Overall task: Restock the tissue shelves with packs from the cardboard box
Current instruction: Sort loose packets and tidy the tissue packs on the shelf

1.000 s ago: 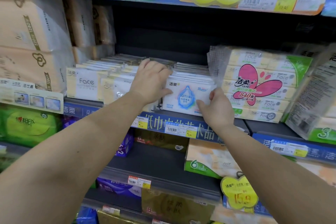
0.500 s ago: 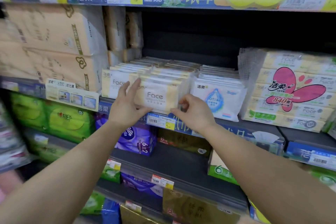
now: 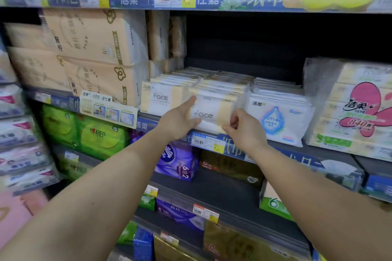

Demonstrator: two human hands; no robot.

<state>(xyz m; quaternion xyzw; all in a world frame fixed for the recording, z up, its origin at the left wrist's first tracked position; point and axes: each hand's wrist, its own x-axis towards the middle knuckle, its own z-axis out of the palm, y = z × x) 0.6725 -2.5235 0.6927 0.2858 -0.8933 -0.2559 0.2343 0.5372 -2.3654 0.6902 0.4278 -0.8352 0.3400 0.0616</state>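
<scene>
A cream and white Face tissue pack [image 3: 212,113] stands at the front of the middle row on the shelf [image 3: 331,152]. My left hand [image 3: 179,119] grips its left side and my right hand [image 3: 244,128] pinches its lower right corner. Another Face pack [image 3: 158,99] fronts the row to the left. A white pack with a blue drop [image 3: 275,119] fronts the row to the right. The cardboard box is out of view.
Large beige tissue bundles [image 3: 91,55] fill the shelf's left end, and a bundle with a pink butterfly [image 3: 358,112] stands at the right. Purple packs [image 3: 180,163] and green packs [image 3: 91,135] sit on lower shelves. Dark free space lies above the flat rows.
Both hands moved from the blue-drop pack to the middle Face pack a second ago. Since half a second ago they keep holding it, and the camera view has shifted right.
</scene>
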